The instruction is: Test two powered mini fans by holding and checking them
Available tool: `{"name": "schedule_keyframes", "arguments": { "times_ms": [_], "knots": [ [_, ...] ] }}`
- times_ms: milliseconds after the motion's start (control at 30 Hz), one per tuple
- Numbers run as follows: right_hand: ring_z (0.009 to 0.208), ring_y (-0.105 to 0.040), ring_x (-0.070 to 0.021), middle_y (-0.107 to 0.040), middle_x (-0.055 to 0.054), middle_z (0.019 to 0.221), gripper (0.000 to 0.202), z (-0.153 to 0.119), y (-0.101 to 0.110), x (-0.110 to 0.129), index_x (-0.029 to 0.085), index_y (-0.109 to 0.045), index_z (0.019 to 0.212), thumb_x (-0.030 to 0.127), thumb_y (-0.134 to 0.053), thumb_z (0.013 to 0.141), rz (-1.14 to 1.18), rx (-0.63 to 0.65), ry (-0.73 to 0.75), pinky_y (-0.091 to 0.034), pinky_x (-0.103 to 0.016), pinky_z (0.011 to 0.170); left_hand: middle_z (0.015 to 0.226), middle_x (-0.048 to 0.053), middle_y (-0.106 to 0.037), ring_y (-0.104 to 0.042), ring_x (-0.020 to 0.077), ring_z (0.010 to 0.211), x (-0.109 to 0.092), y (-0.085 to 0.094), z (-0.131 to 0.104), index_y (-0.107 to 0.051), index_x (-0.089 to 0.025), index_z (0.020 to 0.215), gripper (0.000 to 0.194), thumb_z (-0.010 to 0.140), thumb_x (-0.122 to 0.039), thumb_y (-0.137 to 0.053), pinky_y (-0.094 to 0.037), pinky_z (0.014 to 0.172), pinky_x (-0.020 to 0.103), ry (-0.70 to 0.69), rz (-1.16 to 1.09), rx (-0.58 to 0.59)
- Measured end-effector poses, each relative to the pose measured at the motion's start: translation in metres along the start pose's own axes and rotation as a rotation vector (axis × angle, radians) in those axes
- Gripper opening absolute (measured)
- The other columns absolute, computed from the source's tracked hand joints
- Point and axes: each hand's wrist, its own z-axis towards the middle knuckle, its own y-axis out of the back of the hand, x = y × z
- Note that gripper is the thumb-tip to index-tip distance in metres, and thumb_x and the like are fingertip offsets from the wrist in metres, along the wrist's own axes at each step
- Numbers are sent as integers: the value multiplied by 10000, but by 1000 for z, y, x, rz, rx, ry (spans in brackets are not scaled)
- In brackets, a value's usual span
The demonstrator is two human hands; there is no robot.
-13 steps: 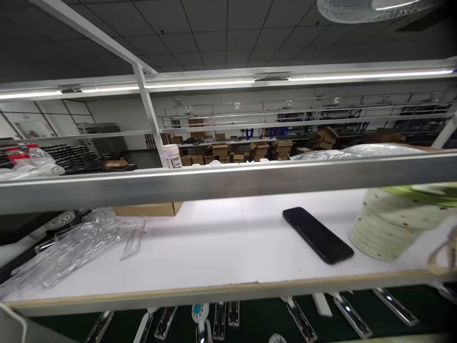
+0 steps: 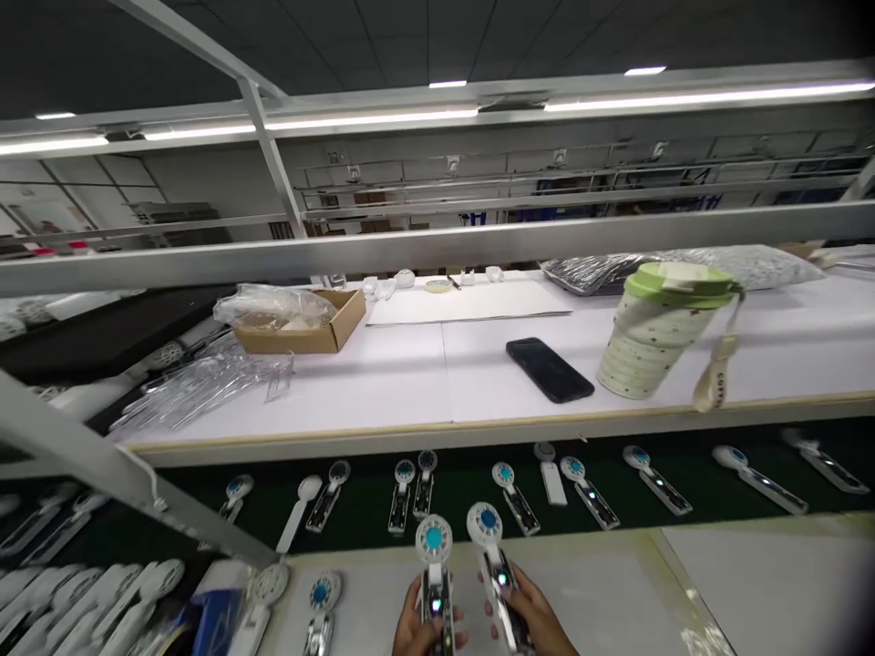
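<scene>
we see two small handheld fans held upright at the near edge of the view, side by side and just apart. the left hand [image 2: 418, 629] is wrapped around the handle of the left fan [image 2: 434, 569], whose round white head with a blue centre stands above the fingers. the right hand [image 2: 530, 620] grips the handle of the right fan [image 2: 489, 547], which tilts a little to the left, a small light glowing on its handle. both hands are cut off by the bottom edge, so we only see the fingers and part of the knuckles.

under the hands lies a pale work surface [image 2: 615, 583]. just left of the left hand another fan [image 2: 318, 606] lies flat on it, and further left a heap of white fans [image 2: 75, 601] fills the near left corner.

beyond the surface runs a dark green conveyor belt [image 2: 471, 487], carrying a row of fans [image 2: 581, 478] laid flat, spread from left to right.

further off stands a white shelf [image 2: 383, 392]. on it we see a black phone [image 2: 549, 369] lying flat, and right of it, close by, a white dotted cup with a green lid [image 2: 660, 328] with a strap hanging down its right side. at the left of the shelf lie clear plastic parts [image 2: 198, 387], and behind them an open cardboard box [image 2: 307, 328] with a plastic bag in it. a metal rail [image 2: 437, 246] crosses the view above the shelf.
</scene>
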Motion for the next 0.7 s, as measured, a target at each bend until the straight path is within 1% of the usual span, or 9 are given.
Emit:
{"name": "schedule_keyframes", "arguments": {
  "times_ms": [33,100,167,200,300,400,500,600,700],
  "knots": [
    [446,-563,-145,-677,-21,583,605,-7,-7,5,193,-521,1107,451,-700,590,21,8,8,-420,-265,463,1082,70,-611,-631,229,759,-5,-11,-10,-480,-301,1053,677,447,-353,-776,-469,570,305,7,11,33],
    [457,-553,-139,-666,-4,584,676,-19,-19,12,190,-450,1192,427,-697,610,29,13,22,-416,-259,472,971,78,-638,-626,193,710,-16,-29,-29,-406,-264,1159,646,585,-306,-698,-453,566,282,29,48,88],
    [502,-563,-146,-674,-7,641,698,-30,-28,16,201,-408,1232,415,-688,629,8,29,28,-431,-272,504,851,63,-645,-618,179,671,-23,-39,-43,-343,-226,1225,656,644,-265,-645,-450,578,282,18,84,119],
    [531,-573,-151,-681,-15,688,687,-35,-31,17,211,-406,1233,414,-682,638,-7,41,30,-442,-282,527,827,54,-641,-613,172,652,-25,-42,-49,-318,-219,1246,672,655,-254,-635,-453,588,287,12,96,126],
    [599,-594,-170,-685,-32,779,641,-45,-38,18,238,-417,1219,429,-659,656,-22,86,30,-456,-306,572,864,49,-632,-601,152,616,-25,-44,-63,-272,-240,1279,693,680,-258,-618,-460,607,300,4,101,144],
    [585,-589,-177,-666,-12,681,652,-50,-43,19,240,-380,1243,422,-640,674,-24,151,16,-449,-302,550,936,72,-623,-610,174,704,-23,-42,-72,-290,-243,1266,651,698,-251,-607,-471,640,317,-56,83,187],
    [604,-595,-182,-661,-12,671,692,-53,-47,18,239,-323,1282,403,-634,686,-46,187,22,-452,-299,546,932,79,-622,-608,191,753,-23,-39,-78,-340,-231,1223,604,691,-256,-623,-483,655,333,-81,61,209],
    [602,-596,-185,-661,-16,697,722,-55,-49,13,246,-316,1293,430,-641,675,-92,168,42,-467,-323,567,950,83,-617,-610,203,798,-24,-37,-83,-349,-230,1207,598,685,-274,-638,-489,664,328,-95,50,170],
    [658,-612,-205,-676,-31,770,732,-55,-50,8,259,-341,1282,460,-655,652,-157,129,62,-482,-344,605,1065,91,-588,-604,206,865,-27,-36,-90,-333,-253,1211,598,694,-265,-633,-494,704,332,-140,38,105]
  ]
}}
